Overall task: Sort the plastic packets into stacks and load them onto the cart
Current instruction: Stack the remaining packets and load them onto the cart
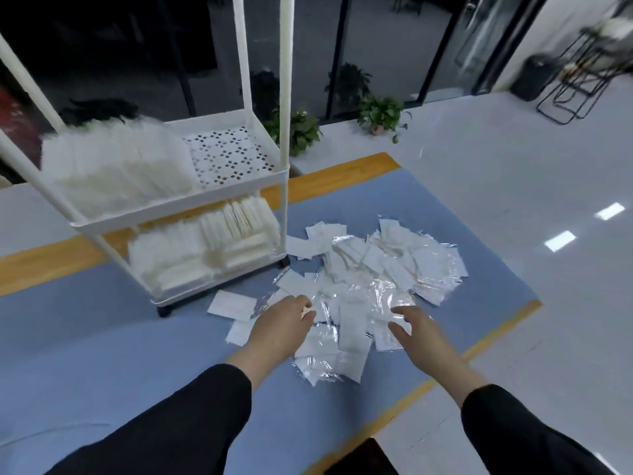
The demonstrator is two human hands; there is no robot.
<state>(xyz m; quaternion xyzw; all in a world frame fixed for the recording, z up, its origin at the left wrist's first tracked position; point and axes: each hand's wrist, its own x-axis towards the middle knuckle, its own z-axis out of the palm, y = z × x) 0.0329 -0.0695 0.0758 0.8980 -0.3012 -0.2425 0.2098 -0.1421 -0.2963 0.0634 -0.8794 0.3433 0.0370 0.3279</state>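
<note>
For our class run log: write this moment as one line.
left hand: over packets | right hand: over packets | packet pile: loose on mat | cart: partly loaded

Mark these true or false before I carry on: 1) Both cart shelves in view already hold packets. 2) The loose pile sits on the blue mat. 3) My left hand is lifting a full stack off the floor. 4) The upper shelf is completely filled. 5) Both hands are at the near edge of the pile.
1) True: the upper shelf and the lower shelf of the cart both hold white packet stacks.
2) True: the loose pile lies on the blue mat.
3) False: the left hand rests low on the pile and lifts no stack.
4) False: its right part shows bare perforated tray.
5) True: so is the right hand.
</note>
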